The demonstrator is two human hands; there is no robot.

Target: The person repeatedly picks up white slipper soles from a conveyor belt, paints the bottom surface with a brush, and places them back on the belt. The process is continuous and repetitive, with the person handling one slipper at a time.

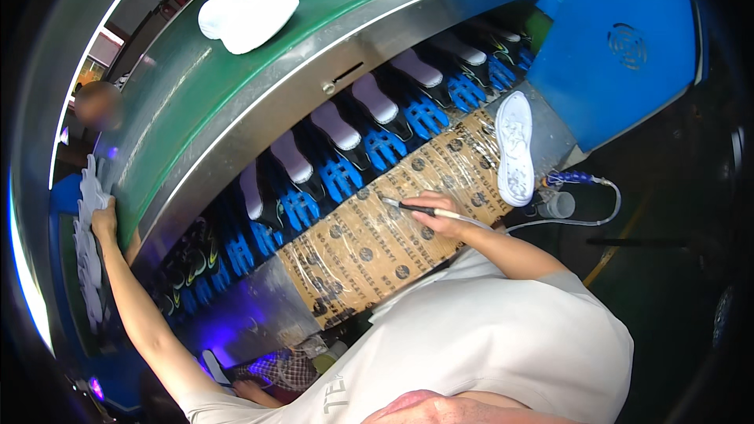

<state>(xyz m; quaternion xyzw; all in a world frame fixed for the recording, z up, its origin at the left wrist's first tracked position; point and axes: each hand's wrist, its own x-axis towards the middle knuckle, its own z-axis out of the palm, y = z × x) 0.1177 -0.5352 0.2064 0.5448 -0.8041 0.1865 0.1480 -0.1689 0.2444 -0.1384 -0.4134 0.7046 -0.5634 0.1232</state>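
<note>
The left hand reaches out to a stack of white soles at the left end of the green belt. The right hand grips a pen-like tool with a thin hose over the cardboard-covered counter. One white sole lies at the counter's right end. Shoes on blue holders line its far edge.

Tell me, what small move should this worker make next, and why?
Probably lift one white sole off the stack under the left hand and bring it to the taped cardboard pad. The right hand already holds a pen-like tool poised over that pad, which has no sole beneath the tool.
</note>
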